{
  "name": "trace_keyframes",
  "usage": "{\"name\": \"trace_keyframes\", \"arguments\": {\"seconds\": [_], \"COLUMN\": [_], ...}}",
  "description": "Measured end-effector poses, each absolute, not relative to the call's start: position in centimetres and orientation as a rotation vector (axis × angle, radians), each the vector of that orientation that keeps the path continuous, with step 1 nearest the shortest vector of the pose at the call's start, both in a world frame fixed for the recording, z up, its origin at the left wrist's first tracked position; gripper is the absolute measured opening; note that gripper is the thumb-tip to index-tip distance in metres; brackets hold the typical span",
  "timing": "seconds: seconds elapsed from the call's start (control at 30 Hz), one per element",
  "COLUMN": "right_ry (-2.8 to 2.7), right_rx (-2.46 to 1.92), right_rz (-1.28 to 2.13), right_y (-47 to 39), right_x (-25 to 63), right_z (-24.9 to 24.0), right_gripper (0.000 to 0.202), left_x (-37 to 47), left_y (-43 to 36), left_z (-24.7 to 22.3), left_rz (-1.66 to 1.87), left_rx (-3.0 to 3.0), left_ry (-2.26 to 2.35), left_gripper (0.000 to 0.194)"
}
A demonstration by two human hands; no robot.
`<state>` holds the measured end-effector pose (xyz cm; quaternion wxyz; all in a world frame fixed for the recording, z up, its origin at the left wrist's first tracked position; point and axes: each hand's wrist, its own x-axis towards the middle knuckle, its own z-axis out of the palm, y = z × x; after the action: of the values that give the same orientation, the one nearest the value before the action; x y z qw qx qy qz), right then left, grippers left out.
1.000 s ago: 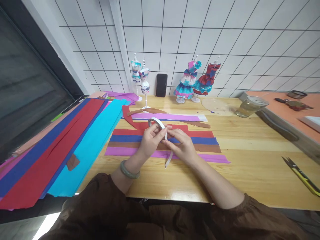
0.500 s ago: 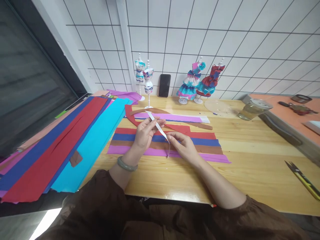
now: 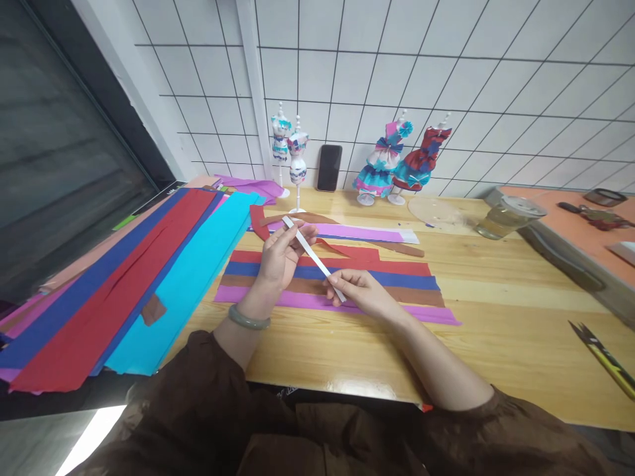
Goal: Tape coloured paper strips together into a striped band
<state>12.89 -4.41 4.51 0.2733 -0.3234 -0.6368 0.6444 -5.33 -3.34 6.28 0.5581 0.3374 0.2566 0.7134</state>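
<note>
A narrow white strip (image 3: 313, 255) runs slantwise between my two hands, above the table. My left hand (image 3: 282, 259) pinches its upper end between thumb and fingers. Farther down, my right hand (image 3: 358, 291) grips the strip near its lower end, and a short tip shows below the fingers. Under the hands lie flat crepe-like paper strips side by side: red (image 3: 411, 268), blue (image 3: 421, 281), brown (image 3: 426, 296) and purple (image 3: 431, 313). Behind them rest a purple strip on white (image 3: 367, 233) and a curved brown strip (image 3: 401, 248).
Long coloured sheets, with a turquoise one (image 3: 198, 264) and a red one (image 3: 119, 291), cover the left side. Small dress forms (image 3: 297, 162), a phone (image 3: 329, 168) and dressed forms (image 3: 380, 168) stand along the wall. At right are a cup (image 3: 508, 218) and yellow snips (image 3: 602, 360).
The white strip now stretches straighter between my hands. My left hand has shifted slightly left, my right hand slightly down. The thin tail that hung below the strip no longer shows.
</note>
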Motion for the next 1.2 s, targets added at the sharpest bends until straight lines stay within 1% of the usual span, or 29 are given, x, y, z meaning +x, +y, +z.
{"name": "trace_keyframes", "arguments": {"seconds": [0.13,0.23,0.43,0.57,0.7,0.9,1.2], "right_ry": [-1.647,-1.651,-1.844,-1.925,-1.837,-1.714,-1.807], "right_rx": [-0.923,-1.004,-1.097,-1.116,-1.11,-1.094,-1.061], "right_rz": [1.768,1.694,1.554,1.538,1.613,1.662,1.584], "right_y": [-4.5,-4.5,-4.5,-4.4,-4.3,-4.0,-3.7], "right_x": [12.7,12.8,13.3,13.5,13.4,13.3,13.6], "right_z": [4.5,4.6,5.1,5.2,5.0,4.4,4.1], "right_gripper": [0.034,0.035,0.037,0.04,0.048,0.035,0.036], "left_x": [-5.4,-5.5,-6.0,-6.6,-6.9,-7.1,-7.2], "left_y": [-3.3,-3.4,-3.1,-2.5,-2.4,-2.5,-2.5], "left_z": [6.4,6.6,6.5,6.1,6.0,6.1,6.2], "left_rz": [1.68,1.685,1.721,1.797,1.807,1.825,1.833], "left_rx": [0.804,0.821,0.861,0.841,0.847,0.865,0.842], "left_ry": [0.613,0.632,0.655,0.671,0.686,0.674,0.706], "left_gripper": [0.018,0.021,0.031,0.027,0.022,0.021,0.019]}}
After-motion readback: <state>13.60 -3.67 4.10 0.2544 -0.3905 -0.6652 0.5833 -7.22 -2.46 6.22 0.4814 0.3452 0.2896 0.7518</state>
